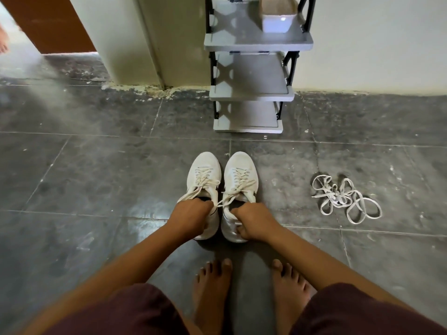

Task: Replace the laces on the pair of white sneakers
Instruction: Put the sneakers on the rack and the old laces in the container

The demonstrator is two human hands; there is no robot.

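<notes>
Two white sneakers stand side by side on the dark tiled floor, toes pointing away from me, both laced and tied. My left hand (192, 217) grips the heel collar of the left sneaker (205, 175), fingers tucked into its opening. My right hand (252, 220) grips the heel of the right sneaker (240, 172) the same way. A loose tangle of white laces (343, 198) lies on the floor to the right of the shoes, apart from both hands.
A grey shoe rack (251, 93) with black side frames stands against the wall behind the sneakers; a white box (278, 20) sits on its top shelf. My bare feet (212, 286) are just behind the shoes. A doorway opens at the far left.
</notes>
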